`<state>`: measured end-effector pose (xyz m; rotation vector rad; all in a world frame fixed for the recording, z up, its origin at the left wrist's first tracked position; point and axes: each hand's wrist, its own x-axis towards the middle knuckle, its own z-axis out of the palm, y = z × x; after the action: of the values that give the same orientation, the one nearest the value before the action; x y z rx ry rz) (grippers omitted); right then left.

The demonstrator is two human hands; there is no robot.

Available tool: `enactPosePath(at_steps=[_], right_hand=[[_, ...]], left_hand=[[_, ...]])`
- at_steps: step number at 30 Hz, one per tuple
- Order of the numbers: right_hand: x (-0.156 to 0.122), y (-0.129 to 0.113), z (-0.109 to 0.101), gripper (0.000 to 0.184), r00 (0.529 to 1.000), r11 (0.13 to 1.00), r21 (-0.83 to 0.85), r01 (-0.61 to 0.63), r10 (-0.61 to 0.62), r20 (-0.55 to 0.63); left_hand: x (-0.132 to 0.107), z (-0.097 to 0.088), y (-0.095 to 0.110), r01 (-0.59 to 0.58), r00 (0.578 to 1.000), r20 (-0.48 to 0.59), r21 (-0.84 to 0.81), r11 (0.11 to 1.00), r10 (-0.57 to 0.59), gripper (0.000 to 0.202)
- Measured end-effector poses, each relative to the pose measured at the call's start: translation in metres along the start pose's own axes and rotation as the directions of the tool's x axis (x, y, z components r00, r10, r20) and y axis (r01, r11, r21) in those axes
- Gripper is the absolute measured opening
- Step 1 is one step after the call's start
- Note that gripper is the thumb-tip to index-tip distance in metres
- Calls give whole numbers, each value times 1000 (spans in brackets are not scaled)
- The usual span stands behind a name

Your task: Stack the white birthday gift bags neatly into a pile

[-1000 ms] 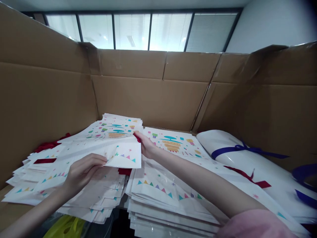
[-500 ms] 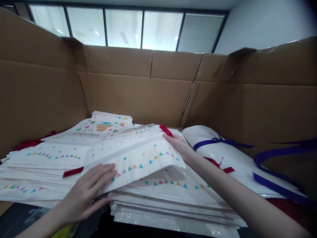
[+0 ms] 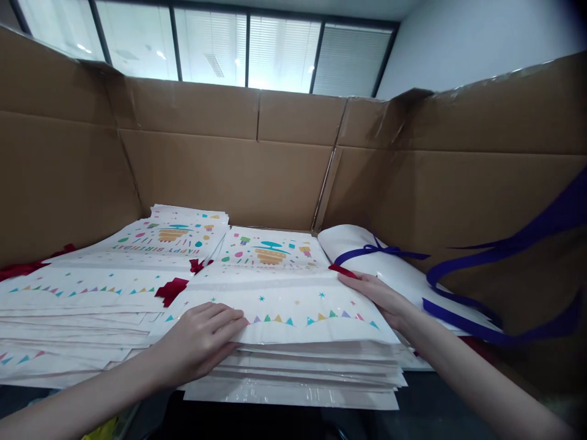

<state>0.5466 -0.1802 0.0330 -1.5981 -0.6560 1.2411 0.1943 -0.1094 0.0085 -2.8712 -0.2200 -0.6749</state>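
A white birthday-printed sheet [image 3: 284, 296] lies flat on top of the middle stack, with a cake picture at its far end and bunting along its near edge. My left hand [image 3: 208, 336] is closed at its near-left corner, fingers bent over the edge. At the right side, my right hand [image 3: 373, 296] grips the edge next to a short red ribbon [image 3: 343, 271]; its thumb is hidden. More red ribbon [image 3: 172, 291] sticks out along the sheet's left side. Under it, the near edges of several white sheets [image 3: 298, 391] show.
Another stack of printed sheets [image 3: 92, 272] lies to the left. A rolled white bundle [image 3: 351, 241] tied with blue ribbon [image 3: 367, 249] is on the right. Tall cardboard walls [image 3: 220, 177] rise behind and at both sides. Loose blue ribbon [image 3: 541, 226] hangs at the right.
The top sheet was slanted and overlapping the left stack; now it lies squared on the middle stack. My hands moved with it, and the view shifted slightly right.
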Motion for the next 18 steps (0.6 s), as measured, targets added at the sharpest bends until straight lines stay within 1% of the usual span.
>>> enactPosePath(at_steps=[4,5,7,9,11,12,14,15,16,17,18], right_hand=[[-15,5,-18,93,998,999,-43,33,-35,-54],[-19,7,-20,102,996,996,-72,47,-52,-68],[-25,9,-23,111,990,983,-159,89,-105,-94],[-27,13,-26,112,976,956,-255,143,-179,-121],[-26,19,-30,108,956,923,-332,196,-255,-144],[-24,21,-33,106,945,902,-373,218,-291,-150],[-20,25,-39,101,918,847,-465,260,-365,-152],[-19,26,-40,98,897,802,-526,283,-416,-151],[-19,25,-41,92,863,739,-596,313,-484,-147],[-21,24,-39,82,814,659,-665,351,-565,-131],[-24,22,-34,69,759,567,-723,394,-645,-92]], left_hand=[[5,6,-3,-18,999,-37,-20,1000,18,24],[6,7,-5,-14,999,-41,-38,999,13,24],[9,8,-7,1,999,-51,-75,997,-5,23],[12,8,-9,32,998,-55,-125,992,-39,25],[17,6,-11,112,992,-27,-214,970,-120,23],[20,4,-12,172,984,12,-276,946,-175,22],[26,-1,-13,306,952,125,-414,857,-279,22],[30,-3,-14,369,930,186,-475,799,-319,21],[33,-5,-14,416,909,236,-525,742,-342,21],[36,-6,-15,448,894,272,-563,694,-356,20],[40,-7,-15,465,885,292,-588,661,-363,19]])
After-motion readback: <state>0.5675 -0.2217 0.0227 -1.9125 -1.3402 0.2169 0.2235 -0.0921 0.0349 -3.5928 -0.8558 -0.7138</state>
